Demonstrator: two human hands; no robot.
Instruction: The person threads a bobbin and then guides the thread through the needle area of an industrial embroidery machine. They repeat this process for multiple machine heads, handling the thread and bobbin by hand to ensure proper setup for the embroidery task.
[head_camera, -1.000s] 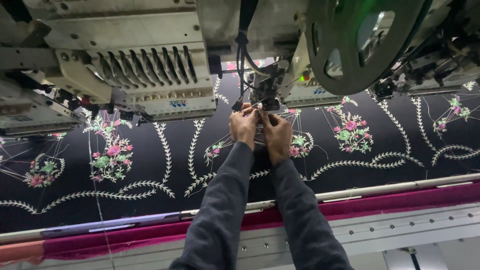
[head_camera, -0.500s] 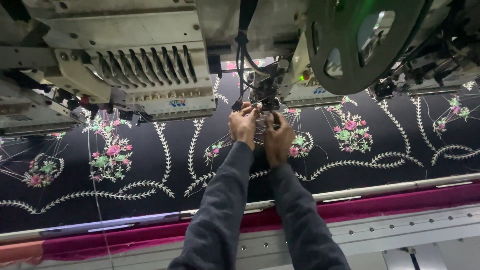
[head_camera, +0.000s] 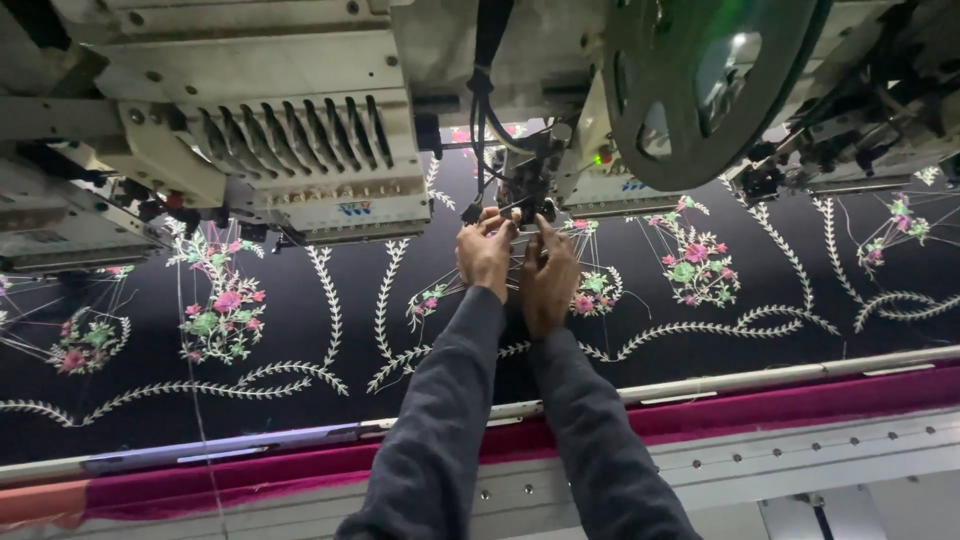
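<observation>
My left hand (head_camera: 486, 255) and my right hand (head_camera: 548, 278) reach side by side up to the needle part (head_camera: 527, 190) of an embroidery machine head. The fingertips of both hands pinch at the small black metal parts there; what they hold is too small to make out. Both arms wear dark grey sleeves (head_camera: 470, 420). Under the hands lies black cloth (head_camera: 300, 330) stitched with white leafy vines and pink and green flowers (head_camera: 222, 315).
Another machine head (head_camera: 300, 150) with a row of slots hangs at the left. A large dark green reel (head_camera: 700, 80) hangs at the upper right. A metal frame bar (head_camera: 760, 378) and a magenta cloth strip (head_camera: 800, 400) run along the front edge.
Both hands have stayed at the needle part. The right hand dipped slightly lower, then rose again beside the left one.
</observation>
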